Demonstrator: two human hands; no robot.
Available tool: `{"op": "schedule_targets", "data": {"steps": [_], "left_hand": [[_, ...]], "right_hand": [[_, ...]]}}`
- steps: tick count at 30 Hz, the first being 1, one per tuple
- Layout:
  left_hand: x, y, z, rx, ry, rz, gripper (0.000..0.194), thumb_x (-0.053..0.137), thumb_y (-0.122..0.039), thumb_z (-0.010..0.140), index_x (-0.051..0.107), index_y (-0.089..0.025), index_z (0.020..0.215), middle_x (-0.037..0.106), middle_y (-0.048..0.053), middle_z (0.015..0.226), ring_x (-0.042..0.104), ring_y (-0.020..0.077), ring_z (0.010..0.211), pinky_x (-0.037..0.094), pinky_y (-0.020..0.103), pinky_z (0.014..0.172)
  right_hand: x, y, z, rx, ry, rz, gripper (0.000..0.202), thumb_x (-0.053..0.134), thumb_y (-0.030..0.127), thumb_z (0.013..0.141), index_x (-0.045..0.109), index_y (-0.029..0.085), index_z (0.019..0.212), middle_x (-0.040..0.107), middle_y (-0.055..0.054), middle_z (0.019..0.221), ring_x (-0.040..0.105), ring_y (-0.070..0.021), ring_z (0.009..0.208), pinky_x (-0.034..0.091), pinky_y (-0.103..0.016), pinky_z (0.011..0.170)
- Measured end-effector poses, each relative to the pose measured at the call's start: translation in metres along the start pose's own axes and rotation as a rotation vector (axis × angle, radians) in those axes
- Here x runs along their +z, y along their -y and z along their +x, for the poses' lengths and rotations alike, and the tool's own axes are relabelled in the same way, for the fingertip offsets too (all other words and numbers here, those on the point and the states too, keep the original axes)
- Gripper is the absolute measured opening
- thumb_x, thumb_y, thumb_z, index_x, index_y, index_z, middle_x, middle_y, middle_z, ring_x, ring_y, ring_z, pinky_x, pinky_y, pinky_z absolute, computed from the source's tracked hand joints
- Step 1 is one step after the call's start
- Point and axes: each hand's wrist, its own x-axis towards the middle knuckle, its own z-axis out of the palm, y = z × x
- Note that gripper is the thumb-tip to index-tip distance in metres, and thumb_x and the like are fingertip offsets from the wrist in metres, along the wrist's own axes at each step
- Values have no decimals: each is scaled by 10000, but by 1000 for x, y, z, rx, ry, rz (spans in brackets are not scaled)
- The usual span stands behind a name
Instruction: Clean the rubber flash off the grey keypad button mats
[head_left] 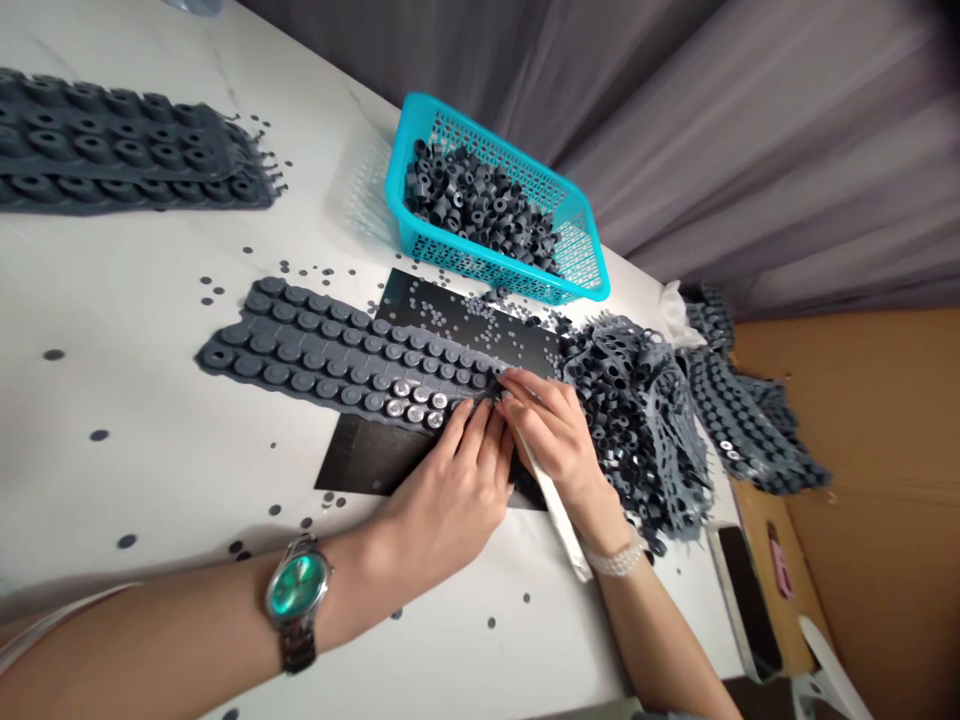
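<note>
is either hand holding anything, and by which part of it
The right hand holds a white stick by its upper part; the left hand touches the studded sheet near its right end.

Stacked sheets (112, 145) cut off at left, studded sheet (330, 352) partly hidden by left hand (461, 485)

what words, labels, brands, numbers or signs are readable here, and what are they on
No text can be read in this view.
Green-faced watch: any dial markings are too small and blurred to read.
Silver-topped pieces: too small to tell if marked.
Turquoise basket and grey studded sheet: no lettering that I can make out.
</note>
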Motion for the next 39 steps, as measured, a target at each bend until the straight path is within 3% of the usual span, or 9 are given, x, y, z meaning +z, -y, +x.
{"op": "schedule_targets", "data": {"steps": [5, 7, 12, 20, 31, 33, 36, 39], "left_hand": [[3, 0, 0, -7, -2, 7, 530, 461, -310, 956, 521, 23, 1364, 542, 253, 1392, 498, 373, 1314, 320, 512, 1131], [4, -1, 0, -7, -3, 5, 534, 453, -316, 962, 515, 21, 1371, 537, 255, 1396, 491, 373, 1322, 316, 517, 1134], [3, -1, 1, -12, -22, -11, 511, 449, -305, 963, 539, 13, 1352, 555, 249, 1381, 506, 369, 1308, 302, 530, 1140], [3, -1, 2, -25, -34, -25, 497, 463, -308, 951, 578, 31, 1296, 612, 264, 1297, 549, 366, 1249, 291, 534, 1135], [3, -1, 1, -22, -17, -24, 513, 447, -319, 955, 567, 27, 1313, 607, 255, 1310, 532, 384, 1267, 334, 530, 1106], [4, -1, 1, -13, -9, -33, 512, 443, -316, 959, 552, 11, 1338, 588, 244, 1344, 516, 385, 1286, 336, 538, 1105], [4, -1, 1, -10, -4, -37, 515, 449, -313, 960, 534, -7, 1365, 561, 235, 1381, 501, 389, 1303, 336, 541, 1104], [4, -1, 1, -15, -5, -37, 527, 456, -319, 958, 526, 1, 1370, 549, 246, 1388, 492, 396, 1310, 333, 539, 1104]], "right_hand": [[2, -6, 1, 281, -287, -83, 140, 539, 138, 936, 618, 250, 965, 715, -85, 1168, 648, -225, 1153, 516, -409, 934], [2, -8, 2, 386, -340, -83, 100, 560, 168, 932, 616, 251, 937, 712, -77, 1172, 624, -238, 1195, 512, -439, 958], [0, -4, 7, 400, -257, -27, 70, 575, 198, 928, 624, 242, 953, 687, -84, 1227, 530, -272, 1312, 472, -508, 1007], [3, 3, 19, 151, -95, 63, 129, 557, 156, 934, 623, 262, 966, 725, -53, 1160, 575, -251, 1256, 445, -478, 978], [6, -9, 25, 24, 30, 27, 146, 510, 172, 967, 610, 263, 1020, 706, -59, 1218, 529, -242, 1317, 443, -449, 975], [7, -17, 28, 86, -34, 7, 152, 488, 180, 976, 615, 256, 1008, 705, -72, 1212, 548, -241, 1296, 451, -451, 976], [6, -26, 28, 337, -232, -28, 140, 490, 211, 977, 620, 247, 937, 713, -83, 1175, 574, -243, 1261, 471, -458, 973], [0, -21, 21, 422, -243, 0, 72, 562, 232, 945, 629, 245, 922, 702, -81, 1201, 550, -261, 1291, 479, -474, 984]]}}
